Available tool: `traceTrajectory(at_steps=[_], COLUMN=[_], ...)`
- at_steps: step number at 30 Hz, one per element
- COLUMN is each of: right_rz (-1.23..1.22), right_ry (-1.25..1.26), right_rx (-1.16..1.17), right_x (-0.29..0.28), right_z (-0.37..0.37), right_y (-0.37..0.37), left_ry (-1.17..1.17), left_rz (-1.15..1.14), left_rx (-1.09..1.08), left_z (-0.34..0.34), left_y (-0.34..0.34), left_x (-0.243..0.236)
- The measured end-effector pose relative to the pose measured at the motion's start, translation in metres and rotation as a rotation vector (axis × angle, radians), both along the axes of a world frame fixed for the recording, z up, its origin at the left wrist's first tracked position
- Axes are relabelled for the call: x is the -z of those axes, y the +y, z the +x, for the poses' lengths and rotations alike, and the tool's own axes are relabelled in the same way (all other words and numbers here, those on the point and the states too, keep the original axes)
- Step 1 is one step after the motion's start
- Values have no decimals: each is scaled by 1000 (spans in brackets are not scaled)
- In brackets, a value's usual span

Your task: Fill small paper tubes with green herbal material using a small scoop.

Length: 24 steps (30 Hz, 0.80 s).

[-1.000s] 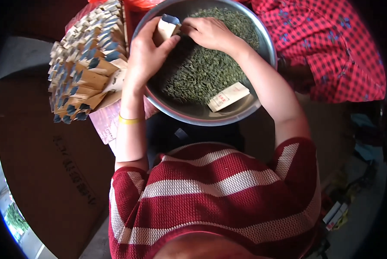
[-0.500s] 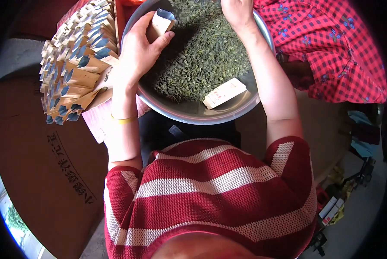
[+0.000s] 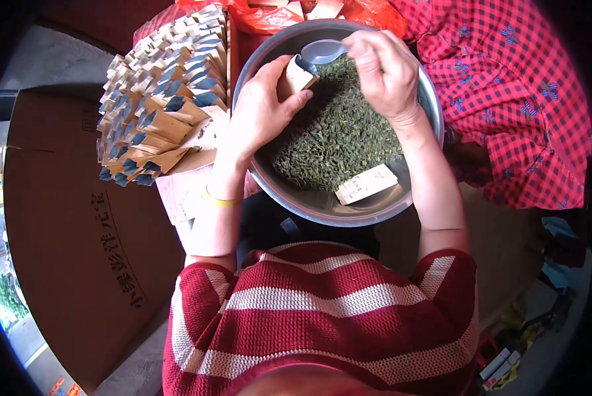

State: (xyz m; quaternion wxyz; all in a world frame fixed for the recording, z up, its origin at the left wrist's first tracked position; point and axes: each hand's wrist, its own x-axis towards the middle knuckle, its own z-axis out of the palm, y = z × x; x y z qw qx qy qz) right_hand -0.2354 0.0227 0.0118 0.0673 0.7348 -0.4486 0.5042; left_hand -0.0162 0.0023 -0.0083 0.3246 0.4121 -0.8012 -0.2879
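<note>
A large metal basin (image 3: 343, 220) holds a heap of dark green dried leaves (image 3: 339, 135), which look like tea. Over its left side, my left hand (image 3: 263, 109) grips a small paper packet (image 3: 301, 79) with a dark lining and its mouth open. My right hand (image 3: 387, 74) is closed around the handle of a spoon (image 3: 324, 51). The spoon's bowl is at the packet's mouth; whether it holds leaves is hard to tell. A flat cream packet (image 3: 367, 184) with red print lies inside the basin at its near right edge.
Left of the basin, many packets (image 3: 161, 99) stand packed in rows, several with dark open tops. A red plastic bag (image 3: 263, 18) holding more packets lies behind. Red checked cloth (image 3: 507, 86) covers the right. A big brown cardboard box (image 3: 65, 251) stands at lower left.
My right hand has come back from the far edge toward me, bringing the spoon into sight at the packet's mouth. The whole view has shifted, showing more beyond the basin.
</note>
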Motion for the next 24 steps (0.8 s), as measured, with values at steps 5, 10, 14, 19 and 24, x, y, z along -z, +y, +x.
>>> traceTrajectory(at_steps=[5, 10, 14, 19, 24], right_rz=[361, 849, 801, 654, 347], right_ry=[-73, 181, 114, -283, -478], right_rx=[122, 100, 107, 79, 4], right_x=[26, 40, 50, 32, 14], right_z=[-12, 8, 9, -4, -9], right_y=[-13, -14, -17, -21, -12], left_ry=[4, 45, 82, 64, 33], left_rz=[40, 18, 13, 37, 53], left_rx=[6, 7, 12, -17, 17], left_z=[0, 0, -2, 1, 1], left_y=[-2, -4, -6, -3, -4], left_x=[-1, 3, 6, 3, 1])
